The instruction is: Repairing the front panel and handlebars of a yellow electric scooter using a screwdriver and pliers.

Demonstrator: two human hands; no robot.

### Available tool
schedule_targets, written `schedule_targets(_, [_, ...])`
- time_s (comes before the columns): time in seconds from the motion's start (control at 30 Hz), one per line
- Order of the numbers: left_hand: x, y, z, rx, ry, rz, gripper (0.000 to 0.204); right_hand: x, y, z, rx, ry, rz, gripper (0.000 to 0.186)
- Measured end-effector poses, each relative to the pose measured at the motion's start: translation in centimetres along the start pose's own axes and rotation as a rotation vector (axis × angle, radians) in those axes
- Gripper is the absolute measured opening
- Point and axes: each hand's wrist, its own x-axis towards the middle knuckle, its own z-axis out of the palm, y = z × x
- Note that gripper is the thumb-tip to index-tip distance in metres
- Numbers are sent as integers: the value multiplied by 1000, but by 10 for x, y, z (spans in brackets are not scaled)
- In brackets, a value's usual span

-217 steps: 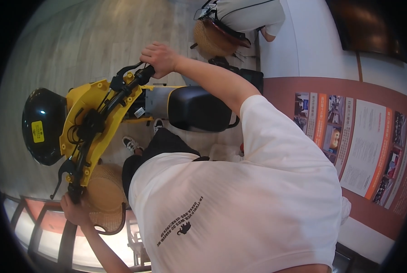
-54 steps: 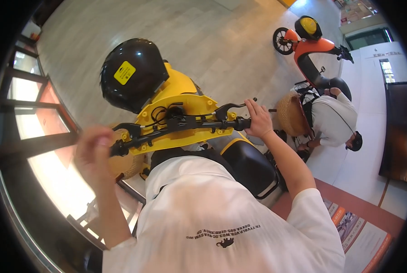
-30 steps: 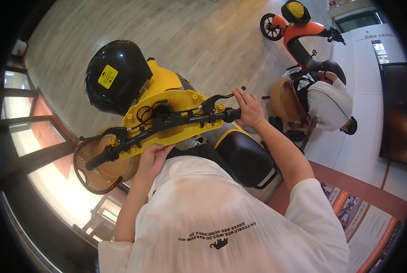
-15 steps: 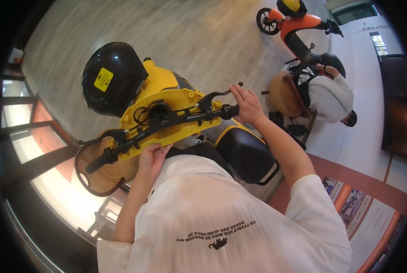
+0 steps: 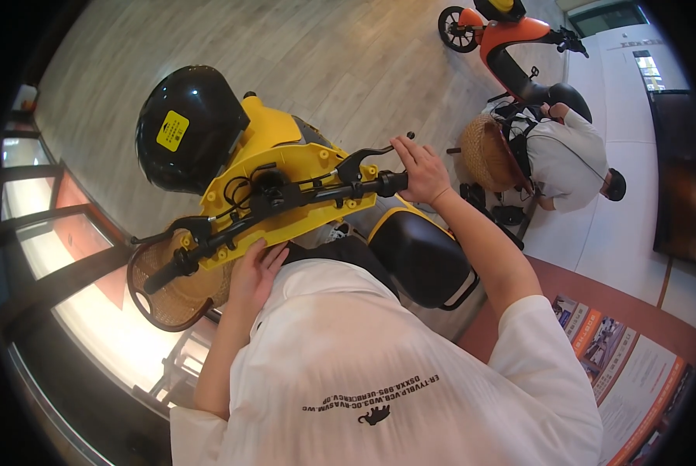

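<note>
A yellow scooter stands before me with its handlebar (image 5: pixel 247 227) laid bare inside a yellow plastic cover shell (image 5: pixel 305 224). Loops of black cable and a dark round part sit at the bar's middle. My right hand (image 5: pixel 424 175) is closed round the black right-hand grip (image 5: pixel 393 183), its fingers reaching up near the tip of the brake lever (image 5: pixel 367 154). At the shell's near edge, my left hand (image 5: pixel 254 272) is open, palm up, fingers slightly apart with their tips against or just under the edge; exact contact is unclear. The left grip (image 5: pixel 165 272) is untouched.
A black helmet-like shell (image 5: pixel 188 128) bulges ahead of the handlebar. Wicker baskets (image 5: pixel 173 295) sit below left and right (image 5: pixel 488 151). The black seat (image 5: pixel 418 256) is at my right. Farther off, a person in white (image 5: pixel 565 155) bends beside an orange scooter (image 5: pixel 519 62).
My left hand has slid slightly down and left, its fingers loosening at the shell edge. The handlebar shifted a little; my right hand stays on the grip. The other person's arms moved.
</note>
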Motion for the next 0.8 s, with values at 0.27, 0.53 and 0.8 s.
schedule_targets(0.27, [-35, 18, -38, 225, 201, 300, 25, 1, 0, -5, 11, -64, 49, 98])
schedule_targets(0.53, [-30, 24, -38, 213, 299, 384, 24, 3, -5, -3, 55, -39, 45, 95])
schedule_targets(0.8, [-25, 28, -40, 209, 188, 432, 27, 1, -5, -1, 52, -44, 91, 98])
